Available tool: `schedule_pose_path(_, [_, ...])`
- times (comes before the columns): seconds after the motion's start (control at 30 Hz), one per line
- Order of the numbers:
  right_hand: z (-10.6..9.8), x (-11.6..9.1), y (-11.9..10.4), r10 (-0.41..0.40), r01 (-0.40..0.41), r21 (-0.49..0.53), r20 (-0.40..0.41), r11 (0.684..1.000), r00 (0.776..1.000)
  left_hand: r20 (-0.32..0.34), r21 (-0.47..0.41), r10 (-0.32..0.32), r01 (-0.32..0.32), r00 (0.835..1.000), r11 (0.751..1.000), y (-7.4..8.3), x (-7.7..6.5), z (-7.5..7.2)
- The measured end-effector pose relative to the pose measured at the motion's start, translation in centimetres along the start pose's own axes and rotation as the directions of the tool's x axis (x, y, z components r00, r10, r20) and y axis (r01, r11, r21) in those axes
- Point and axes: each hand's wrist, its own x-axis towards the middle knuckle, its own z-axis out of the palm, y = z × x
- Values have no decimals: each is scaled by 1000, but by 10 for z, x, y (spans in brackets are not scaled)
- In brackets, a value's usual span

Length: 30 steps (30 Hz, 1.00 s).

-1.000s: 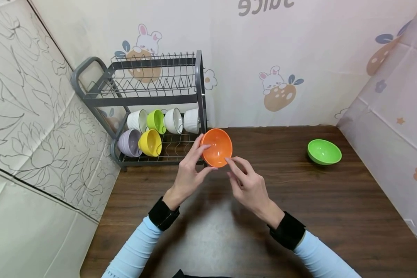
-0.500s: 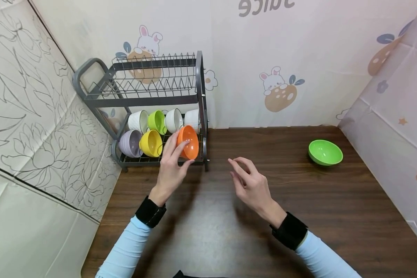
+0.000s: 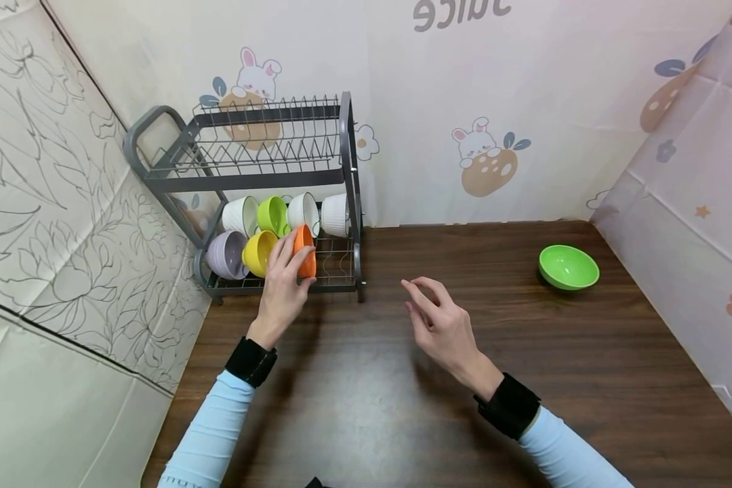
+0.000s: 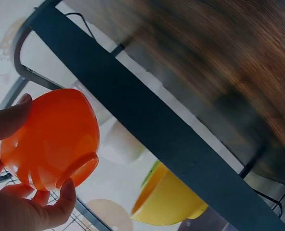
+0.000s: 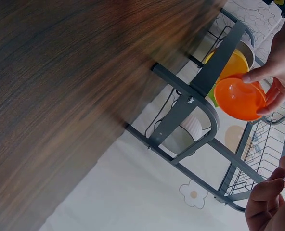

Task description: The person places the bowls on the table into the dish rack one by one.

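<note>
My left hand (image 3: pixel 282 291) grips an orange bowl (image 4: pixel 56 139) turned on its side, thumb on one edge and fingers round the other. The bowl is at the front of the dish rack's lower tier, just right of a yellow bowl (image 3: pixel 258 253). In the right wrist view the orange bowl (image 5: pixel 239 98) shows its hollow inside. My right hand (image 3: pixel 444 330) hovers over the table with bent fingers, thumb and fingertips apart, holding nothing. Left of the yellow bowl, purple bowls (image 3: pixel 226 255) stand on edge in the dish rack (image 3: pixel 244 181).
Behind them on the lower tier sit a green bowl (image 3: pixel 272 215) and white bowls (image 3: pixel 335 215). The rack's upper tier is wire. Another green bowl (image 3: pixel 568 267) rests on the wooden table (image 3: pixel 494 271) at the right. Patterned walls enclose the back and sides.
My left hand has carried the orange bowl leftward from the table's middle into the rack's lower tier and turned it on its side. The right hand let go of the bowl and stayed put.
</note>
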Motion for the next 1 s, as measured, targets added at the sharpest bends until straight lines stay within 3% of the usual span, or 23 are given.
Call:
schedule_pose_path(0.23, [-1, 1, 0, 6, -6, -2, -16, 1000, 1000, 71, 72, -18, 13, 997, 997, -12, 4, 0])
schedule_pose_path(0.4, [-1, -2, 0, 14, -14, 3, -7, 1000, 1000, 116, 71, -19, 11, 993, 997, -18, 7, 0])
schedule_pose_path(0.77, [-1, -4, -2, 12, -12, -3, -17, 1000, 1000, 253, 124, -52, 21, 966, 992, -25, 17, -4])
schedule_pose_path(1.0, [-1, -4, -2, 20, -20, 1, -11, 1000, 1000, 288, 131, -52, 15, 956, 991, -29, 16, -2])
